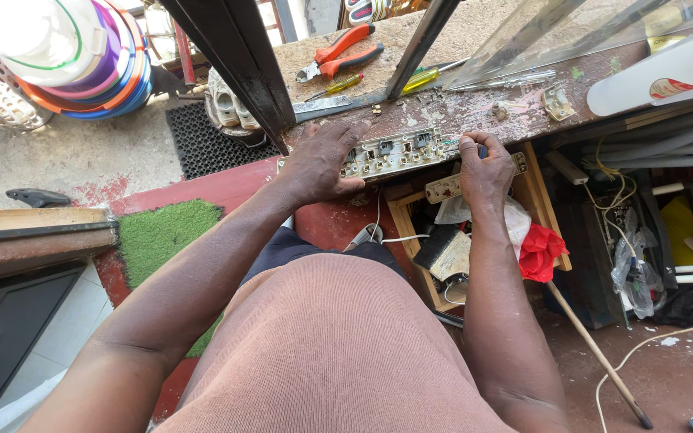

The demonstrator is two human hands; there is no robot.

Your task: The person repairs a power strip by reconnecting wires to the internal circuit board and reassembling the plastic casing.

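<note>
We have an opened power strip (395,152) lying along the near edge of the bench (475,112), its socket contacts facing up. Our left hand (322,164) presses flat over its left end, fingers spread and gripping nothing shut, which looks meant to pin the strip so it cannot slide. Our right hand (484,164) is curled tight at the strip's right end, pinching something small by the wires there; what it pinches is too small to tell. The strip's cover (475,180) sits just below the bench edge, under that hand.

Farther back on the bench lie red-handled pliers (342,52) and yellow-handled screwdrivers (378,80), within reach yet clear of the work. The bench top is worn, paint-spattered wood, with dark metal bars rising from it.

Below it an open wooden crate (535,200) holds a brush (435,244) and a red cloth (541,250). The floor is reddish concrete, with a green mat (158,232) at left and stacked coloured plastic bowls (90,56) beyond.
</note>
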